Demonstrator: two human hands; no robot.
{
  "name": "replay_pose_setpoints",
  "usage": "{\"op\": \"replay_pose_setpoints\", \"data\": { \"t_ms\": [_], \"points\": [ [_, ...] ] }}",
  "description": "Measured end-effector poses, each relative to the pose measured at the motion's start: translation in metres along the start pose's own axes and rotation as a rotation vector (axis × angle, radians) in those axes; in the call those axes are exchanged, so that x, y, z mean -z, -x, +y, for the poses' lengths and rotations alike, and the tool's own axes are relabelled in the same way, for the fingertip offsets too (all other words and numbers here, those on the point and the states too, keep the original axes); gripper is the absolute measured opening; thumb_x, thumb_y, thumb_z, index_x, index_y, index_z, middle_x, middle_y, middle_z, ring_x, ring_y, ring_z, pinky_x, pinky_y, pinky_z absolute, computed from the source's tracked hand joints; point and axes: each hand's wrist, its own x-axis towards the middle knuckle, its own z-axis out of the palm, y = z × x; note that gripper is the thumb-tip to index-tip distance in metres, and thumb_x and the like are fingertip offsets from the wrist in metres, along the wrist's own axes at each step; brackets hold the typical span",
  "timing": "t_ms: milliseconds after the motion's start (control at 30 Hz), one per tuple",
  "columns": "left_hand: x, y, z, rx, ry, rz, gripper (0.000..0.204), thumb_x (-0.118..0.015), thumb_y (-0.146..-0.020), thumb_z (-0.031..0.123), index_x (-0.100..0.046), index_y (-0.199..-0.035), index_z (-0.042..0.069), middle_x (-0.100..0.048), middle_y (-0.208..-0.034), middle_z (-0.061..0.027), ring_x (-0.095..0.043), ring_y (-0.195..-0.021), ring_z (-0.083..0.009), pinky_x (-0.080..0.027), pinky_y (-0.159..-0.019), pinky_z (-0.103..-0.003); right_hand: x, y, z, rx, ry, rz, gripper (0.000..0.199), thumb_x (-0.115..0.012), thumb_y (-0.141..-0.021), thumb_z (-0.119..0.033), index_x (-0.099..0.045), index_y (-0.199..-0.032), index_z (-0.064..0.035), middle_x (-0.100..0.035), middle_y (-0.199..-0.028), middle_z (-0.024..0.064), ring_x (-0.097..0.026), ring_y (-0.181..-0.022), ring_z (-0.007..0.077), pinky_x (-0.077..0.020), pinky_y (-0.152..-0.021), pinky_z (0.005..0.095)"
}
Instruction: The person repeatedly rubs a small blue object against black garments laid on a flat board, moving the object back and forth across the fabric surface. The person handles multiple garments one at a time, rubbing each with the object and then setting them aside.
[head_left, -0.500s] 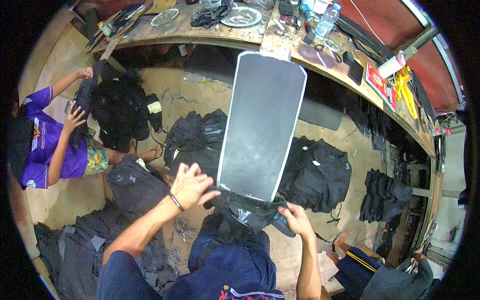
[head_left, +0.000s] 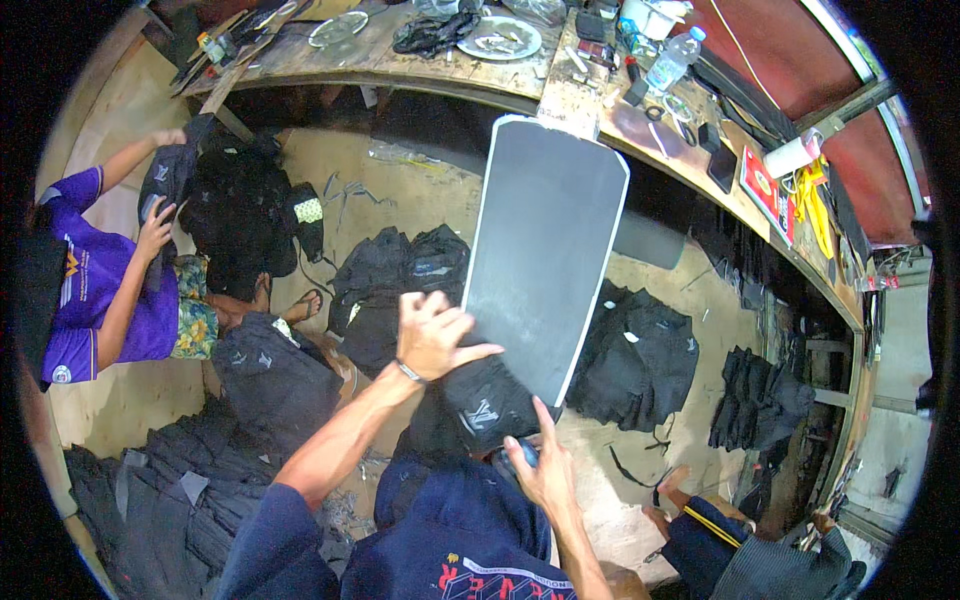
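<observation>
Around us is a workshop with a sandy floor, and a long curved wooden workbench runs from 11 o'clock to 3 o'clock, full of plates, tools and a plastic bottle. At the centre we hold a long dark grey board with rounded corners, which stands tilted, its upper end toward 12 o'clock and its lower end going down into a black fabric bag just in front of our knees. Our left hand lies on the left edge of the board with the fingers spread and the thumb on its face, so it seems to steady and guide the board. Our right hand is at 6 o'clock under the lower corner of the board, and its fingers are closed on the mouth of the bag, we think to keep it open, while one finger points up along the edge. Heaps of similar black bags lie on the floor at 3 o'clock and at 7 o'clock, probably near for easy reach. At 9 o'clock another person in a purple shirt sits on the floor and holds another black bag with both hands.
</observation>
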Motion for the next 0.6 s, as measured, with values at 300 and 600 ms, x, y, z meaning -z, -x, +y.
{"op": "replay_pose_setpoints", "data": {
  "t_ms": [300, 600],
  "points": [
    [0.011, 0.064, 0.076, -0.146, 0.38, -0.4, 0.066, -0.072, -0.1, 0.047, -0.053, -0.152, 0.013, -0.049, -0.162, -0.0114, -0.045, -0.152, -0.0288, -0.034, -0.123, -0.058, 0.046, -0.081, 0.072, 0.007, -0.103, 0.172, 0.03, -0.082, -0.093, -0.033, -0.068, -0.103, -0.0081, -0.051, -0.063, 0.0017, -0.045, -0.059, 0.0125, -0.0344, -0.055, 0.036],
    [-0.107, -0.15, -0.002, -0.102, 0.214, -0.336, 0.107, -0.067, -0.089, 0.074, -0.038, -0.169, 0.01, -0.025, -0.181, -0.0164, -0.017, -0.168, -0.0357, -0.005, -0.134, -0.068, 0.129, -0.179, -0.046, -0.133, -0.086, 0.301, 0.084, -0.076, -0.1, -0.04, -0.04, -0.166, -0.0023, -0.079, -0.123, 0.026, -0.077, -0.114, 0.031, -0.0563, -0.102, 0.04]
  ]
}}
